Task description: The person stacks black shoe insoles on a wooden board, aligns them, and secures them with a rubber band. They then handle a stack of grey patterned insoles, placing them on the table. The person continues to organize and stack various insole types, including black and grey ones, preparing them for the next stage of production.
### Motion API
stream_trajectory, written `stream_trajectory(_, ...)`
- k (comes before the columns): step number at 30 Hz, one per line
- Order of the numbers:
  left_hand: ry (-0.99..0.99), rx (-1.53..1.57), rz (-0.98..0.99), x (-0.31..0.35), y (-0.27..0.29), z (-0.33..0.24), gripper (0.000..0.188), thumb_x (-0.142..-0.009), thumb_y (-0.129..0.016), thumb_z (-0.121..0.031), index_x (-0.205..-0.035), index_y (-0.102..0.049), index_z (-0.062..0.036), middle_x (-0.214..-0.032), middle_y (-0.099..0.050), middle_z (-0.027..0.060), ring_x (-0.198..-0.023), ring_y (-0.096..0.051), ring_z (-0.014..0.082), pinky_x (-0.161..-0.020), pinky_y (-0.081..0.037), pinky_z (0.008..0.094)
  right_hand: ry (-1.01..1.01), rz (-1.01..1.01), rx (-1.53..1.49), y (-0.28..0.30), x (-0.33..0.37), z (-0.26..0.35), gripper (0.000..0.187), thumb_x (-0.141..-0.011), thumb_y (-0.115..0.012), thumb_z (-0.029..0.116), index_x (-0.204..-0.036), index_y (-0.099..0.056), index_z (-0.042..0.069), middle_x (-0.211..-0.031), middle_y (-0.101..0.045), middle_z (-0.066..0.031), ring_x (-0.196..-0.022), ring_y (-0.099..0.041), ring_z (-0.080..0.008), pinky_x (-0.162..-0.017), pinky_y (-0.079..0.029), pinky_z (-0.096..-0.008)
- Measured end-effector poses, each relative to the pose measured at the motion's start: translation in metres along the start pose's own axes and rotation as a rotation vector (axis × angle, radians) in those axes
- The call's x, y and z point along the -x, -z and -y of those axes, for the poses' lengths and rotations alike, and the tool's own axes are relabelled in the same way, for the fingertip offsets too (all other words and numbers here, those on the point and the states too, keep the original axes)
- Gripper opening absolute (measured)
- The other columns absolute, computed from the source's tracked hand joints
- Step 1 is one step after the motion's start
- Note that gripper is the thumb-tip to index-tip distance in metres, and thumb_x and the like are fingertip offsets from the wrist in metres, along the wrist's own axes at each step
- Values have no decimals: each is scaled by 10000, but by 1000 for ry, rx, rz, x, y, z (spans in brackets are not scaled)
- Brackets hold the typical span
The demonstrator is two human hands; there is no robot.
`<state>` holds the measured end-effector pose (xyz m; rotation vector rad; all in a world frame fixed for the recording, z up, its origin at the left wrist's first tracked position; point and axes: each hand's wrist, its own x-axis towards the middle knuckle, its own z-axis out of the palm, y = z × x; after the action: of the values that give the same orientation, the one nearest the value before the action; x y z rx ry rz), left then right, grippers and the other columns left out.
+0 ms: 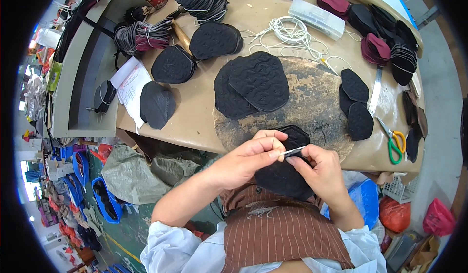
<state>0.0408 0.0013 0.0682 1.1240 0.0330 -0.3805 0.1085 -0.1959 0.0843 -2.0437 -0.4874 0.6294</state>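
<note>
Between my hands a short length of thin white cord (293, 151) is stretched over black padded fabric pieces (285, 179) at the table's near edge. One end is pinched by the fingertips of my left hand (251, 157). My right hand (319, 166) pinches the other end between thumb and forefinger. Whether the cord runs around the black pieces is hidden by my fingers. Just beyond lies a pair of larger black quilted pieces (258, 82), overlapping on a worn round board (314, 90). Smaller black pieces (360, 121) rest at the board's right edge.
Scissors (394, 140) with green and orange handles and a metal ruler (376, 90) lie at right. Farther back are a coil of white cord (288, 31), a clear plastic box (317, 18) and tied black bundles (202, 2). A hammer handle (181, 37) and paper (130, 85) lie left.
</note>
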Motion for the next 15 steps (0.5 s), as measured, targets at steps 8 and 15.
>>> stream_trajectory(8, -366, -339, 108, 5, -1, 19, 129, -922, -578, -214, -904, -645, -105, -1391, -288, 161, -1370, -171, 289, -1086, -215, 457, 31, -239, -9, -13, 3, -4, 162, -856, -645, 70, -744, -571, -21, -572, -553, -103, -494, -491, -106, -460, -384, -289)
stream_trajectory(15, -436, -623, -102, 20, -21, 37, 123, -821, -694, -154, -939, -675, -183, -1478, -135, 232, -1331, -242, 395, -986, -326, 447, -39, -364, -280, -27, 11, -31, 247, -934, -549, 72, -709, -451, 37, -612, -391, 46, -598, -322, -27, -484, -271, -228)
